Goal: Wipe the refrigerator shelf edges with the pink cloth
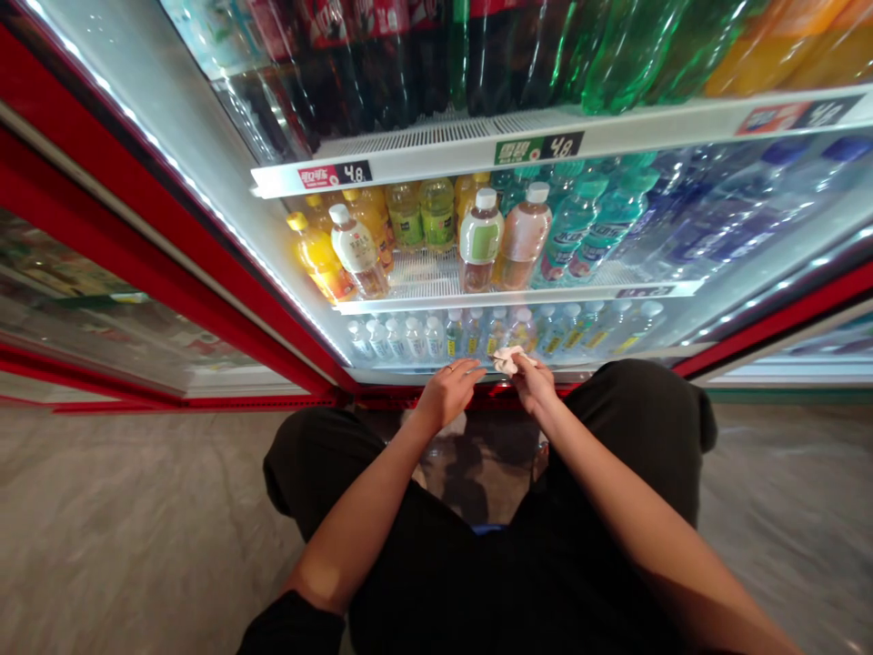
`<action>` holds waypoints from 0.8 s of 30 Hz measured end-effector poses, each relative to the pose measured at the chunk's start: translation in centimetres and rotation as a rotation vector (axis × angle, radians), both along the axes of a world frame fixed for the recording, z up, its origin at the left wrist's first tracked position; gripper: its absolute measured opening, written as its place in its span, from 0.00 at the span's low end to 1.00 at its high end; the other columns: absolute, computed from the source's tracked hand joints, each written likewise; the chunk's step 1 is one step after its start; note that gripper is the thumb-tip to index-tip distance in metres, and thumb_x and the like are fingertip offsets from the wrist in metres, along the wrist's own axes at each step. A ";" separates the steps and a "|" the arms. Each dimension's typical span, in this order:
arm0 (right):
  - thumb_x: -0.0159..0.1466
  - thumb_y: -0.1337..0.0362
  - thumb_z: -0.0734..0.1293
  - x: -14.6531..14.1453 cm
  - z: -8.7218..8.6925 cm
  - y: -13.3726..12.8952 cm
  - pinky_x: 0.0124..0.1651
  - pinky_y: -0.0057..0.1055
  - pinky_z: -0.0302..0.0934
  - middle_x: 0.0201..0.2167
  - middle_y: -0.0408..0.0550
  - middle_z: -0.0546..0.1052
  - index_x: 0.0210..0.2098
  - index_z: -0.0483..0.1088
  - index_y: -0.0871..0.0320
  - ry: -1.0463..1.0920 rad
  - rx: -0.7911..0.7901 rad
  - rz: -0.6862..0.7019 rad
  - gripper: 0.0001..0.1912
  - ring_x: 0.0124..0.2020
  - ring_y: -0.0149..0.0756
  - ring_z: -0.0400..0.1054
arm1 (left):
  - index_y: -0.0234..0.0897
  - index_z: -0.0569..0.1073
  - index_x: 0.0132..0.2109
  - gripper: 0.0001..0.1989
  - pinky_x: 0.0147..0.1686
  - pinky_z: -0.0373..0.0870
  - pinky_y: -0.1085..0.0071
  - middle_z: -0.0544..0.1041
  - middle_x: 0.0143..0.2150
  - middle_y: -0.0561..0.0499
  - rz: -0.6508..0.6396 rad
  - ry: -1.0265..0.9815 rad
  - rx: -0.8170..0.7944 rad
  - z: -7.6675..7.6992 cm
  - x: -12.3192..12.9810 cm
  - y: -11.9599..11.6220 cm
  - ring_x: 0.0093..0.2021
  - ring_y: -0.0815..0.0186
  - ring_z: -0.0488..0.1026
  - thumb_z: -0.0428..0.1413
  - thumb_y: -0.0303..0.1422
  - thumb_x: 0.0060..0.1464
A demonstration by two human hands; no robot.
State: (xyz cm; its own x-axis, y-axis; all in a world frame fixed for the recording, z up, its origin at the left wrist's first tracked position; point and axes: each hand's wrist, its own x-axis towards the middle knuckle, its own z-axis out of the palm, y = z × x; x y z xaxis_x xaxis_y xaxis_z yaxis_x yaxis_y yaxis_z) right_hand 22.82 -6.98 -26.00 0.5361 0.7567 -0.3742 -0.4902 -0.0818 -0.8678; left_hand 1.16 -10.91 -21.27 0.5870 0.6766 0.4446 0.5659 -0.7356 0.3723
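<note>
My right hand (536, 380) is closed on a crumpled white cloth or tissue (510, 360) in front of the lowest shelf of a lit drinks cooler. Just left of it, my left hand (450, 391) holds nothing visible, its fingers loosely extended toward the cloth with a small gap between. Behind the hands stands a row of small clear bottles (415, 338) with white caps. On the shelf above are a bottle with a green label (481, 240), a pinkish bottle (525, 236) and orange juice bottles (320, 258).
Large dark and green bottles (631, 55) fill the top shelf, above a white shelf edge (436, 156) with price tags. Red door frames (273, 314) border the cooler. My bent knees flank the grey floor (150, 509).
</note>
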 end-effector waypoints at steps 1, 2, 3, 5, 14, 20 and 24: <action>0.45 0.56 0.85 0.2 0.1 0.1 0.27 0.28 0.73 0.27 0.40 0.80 0.33 0.69 0.52 -0.014 0.004 -0.047 0.25 0.28 0.35 0.77 | 0.36 0.77 0.63 0.22 0.68 0.75 0.52 0.79 0.65 0.39 -0.002 0.001 -0.001 0.0 -0.2 0.0 0.68 0.53 0.75 0.49 0.23 0.68; 0.46 0.55 0.84 0.4 0.2 0.2 0.29 0.27 0.73 0.28 0.38 0.80 0.34 0.69 0.52 -0.030 0.012 -0.102 0.25 0.29 0.33 0.77 | 0.36 0.77 0.63 0.22 0.68 0.76 0.51 0.79 0.65 0.38 -0.004 0.002 -0.003 0.0 -0.3 0.0 0.67 0.53 0.75 0.49 0.24 0.68; 0.47 0.53 0.83 0.7 0.4 0.2 0.30 0.25 0.73 0.30 0.37 0.80 0.36 0.68 0.51 -0.048 0.023 -0.154 0.26 0.31 0.32 0.77 | 0.36 0.77 0.63 0.21 0.67 0.76 0.51 0.80 0.64 0.38 -0.005 0.004 -0.004 0.1 -0.5 0.0 0.67 0.53 0.75 0.50 0.24 0.68; 0.48 0.52 0.83 0.9 0.8 0.4 0.32 0.23 0.72 0.33 0.36 0.80 0.38 0.68 0.51 -0.076 0.048 -0.212 0.27 0.34 0.30 0.77 | 0.36 0.77 0.64 0.22 0.66 0.77 0.50 0.80 0.64 0.38 -0.006 0.008 -0.010 0.1 -0.7 0.0 0.66 0.53 0.76 0.50 0.24 0.68; 0.42 0.53 0.84 -2.1 -0.5 -0.1 0.28 0.30 0.71 0.26 0.40 0.79 0.32 0.69 0.53 -0.058 0.028 -0.044 0.27 0.27 0.35 0.75 | 0.38 0.78 0.63 0.23 0.66 0.77 0.49 0.80 0.62 0.39 -0.016 0.010 -0.027 -0.2 -0.4 0.4 0.65 0.54 0.76 0.49 0.24 0.68; 0.46 0.51 0.82 -0.2 0.7 0.3 0.35 0.25 0.71 0.34 0.36 0.79 0.39 0.69 0.51 -0.148 0.066 -0.202 0.27 0.35 0.30 0.75 | 0.35 0.78 0.62 0.21 0.66 0.77 0.52 0.81 0.62 0.38 -0.013 0.011 -0.005 -0.1 -0.2 0.6 0.65 0.54 0.76 0.50 0.23 0.67; 0.43 0.52 0.84 -1.1 0.8 0.2 0.32 0.27 0.71 0.31 0.39 0.80 0.37 0.70 0.53 -0.120 0.056 -0.097 0.28 0.31 0.32 0.75 | 0.36 0.78 0.63 0.22 0.67 0.76 0.52 0.81 0.62 0.39 -0.014 0.017 -0.013 0.1 0.0 0.7 0.65 0.55 0.76 0.50 0.22 0.67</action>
